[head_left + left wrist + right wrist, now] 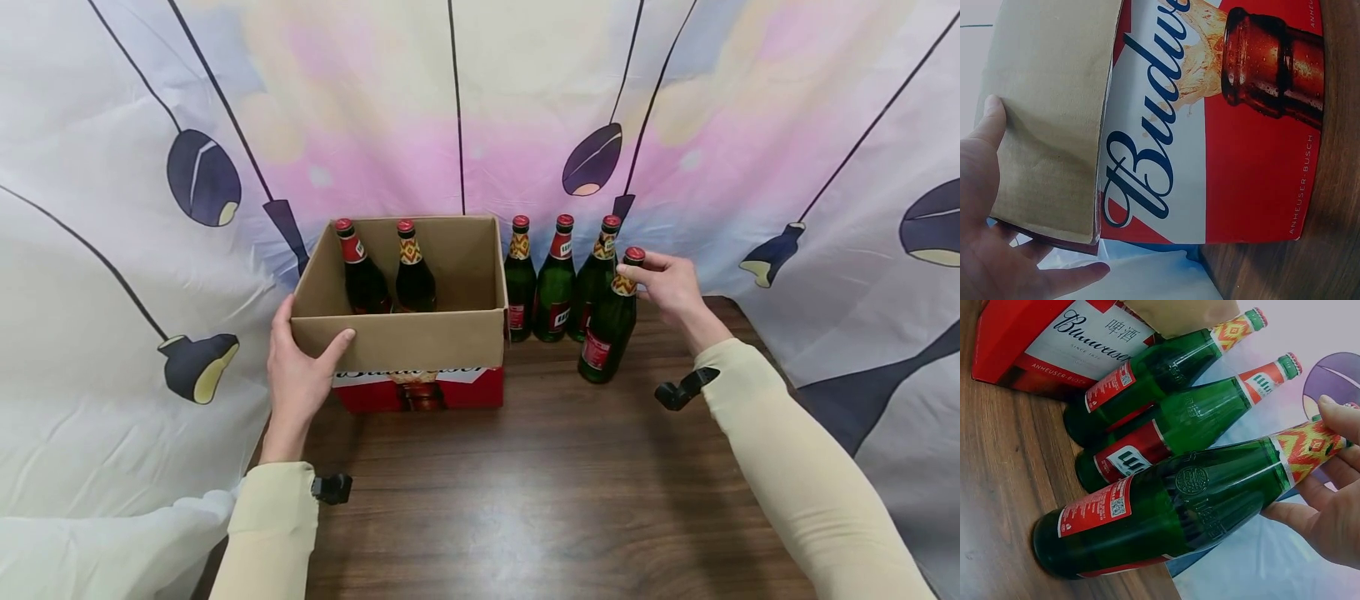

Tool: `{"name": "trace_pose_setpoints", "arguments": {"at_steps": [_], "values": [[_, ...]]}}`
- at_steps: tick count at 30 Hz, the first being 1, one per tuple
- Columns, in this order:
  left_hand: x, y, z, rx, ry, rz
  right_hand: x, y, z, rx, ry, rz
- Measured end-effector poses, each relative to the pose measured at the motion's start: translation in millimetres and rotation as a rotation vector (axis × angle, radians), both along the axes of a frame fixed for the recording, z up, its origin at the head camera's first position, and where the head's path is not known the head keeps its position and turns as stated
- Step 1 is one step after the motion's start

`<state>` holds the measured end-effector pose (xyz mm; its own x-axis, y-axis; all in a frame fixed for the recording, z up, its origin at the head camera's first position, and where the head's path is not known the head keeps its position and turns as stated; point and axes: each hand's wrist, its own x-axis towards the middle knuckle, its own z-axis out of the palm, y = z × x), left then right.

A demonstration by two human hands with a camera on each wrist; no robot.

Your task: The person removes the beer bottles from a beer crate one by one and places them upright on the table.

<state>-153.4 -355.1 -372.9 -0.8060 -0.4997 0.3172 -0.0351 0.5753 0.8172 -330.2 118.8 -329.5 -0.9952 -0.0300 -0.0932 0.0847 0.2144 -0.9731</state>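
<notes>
An open beer carton (397, 342), brown flap above a red printed front, stands toward the back of the table. My left hand (298, 375) holds its front left corner, thumb on the front flap and fingers round the side. Inside stand two green beer bottles, one with a red neck label (363, 279) and one with a patterned neck label (415, 275). My right hand (670, 287) pinches a capped green beer bottle (1147, 500) by its yellow and red neck. That bottle leans slightly, in front of the others right of the carton.
Three more green bottles stand in a row against the carton's right side: the nearest to it (519, 279), a middle one (555, 287) and a third (588, 287) partly hidden. A printed curtain (390, 108) hangs close behind the brown wooden table (480, 500).
</notes>
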Motion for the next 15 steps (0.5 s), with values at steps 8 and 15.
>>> {"name": "trace_pose_setpoints", "arguments": {"at_steps": [8, 15], "values": [[-1.2, -0.7, -2.3, -0.007, 0.006, 0.005, -0.7, -2.2, -4.9, -0.049, 0.026, -0.020], [-1.6, -0.6, -2.0, -0.006, 0.017, -0.001, -2.9, -2.3, -7.4, -0.072, 0.035, -0.028]]}}
